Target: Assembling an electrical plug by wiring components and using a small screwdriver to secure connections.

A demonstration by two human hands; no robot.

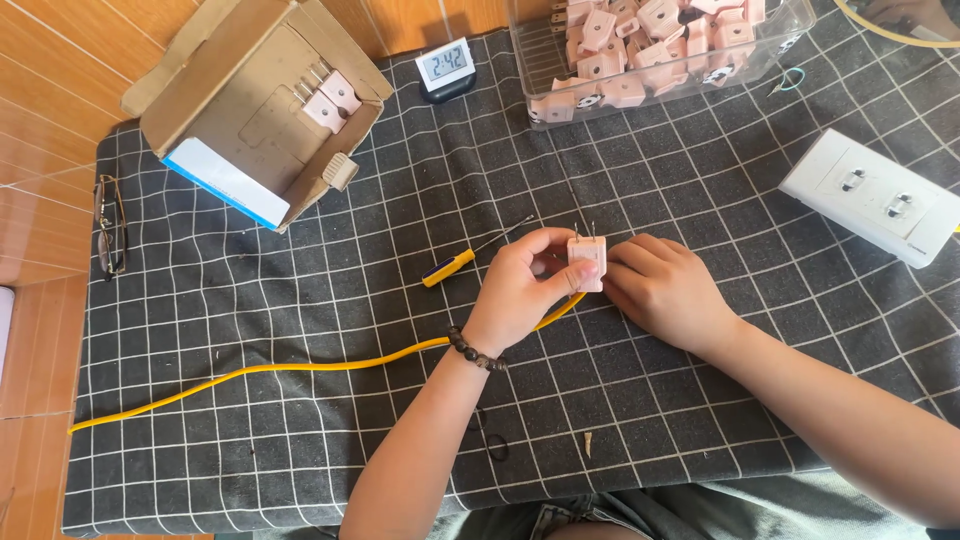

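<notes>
Pink plug (587,262) held upright at mid-table, prongs up, left hand (520,285) pinching its side, right hand (660,290) gripping the opposite side, yellow cable (300,367) trailing left from beneath it over checked cloth (300,250), screwdriver (450,267) just beside left hand, clear tub of plugs (660,50) beyond.

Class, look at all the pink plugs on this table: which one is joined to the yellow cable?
The pink plug held between both hands, prongs up; the yellow cable runs from beneath it. The others lie loose in the cardboard box and clear tub.
</notes>
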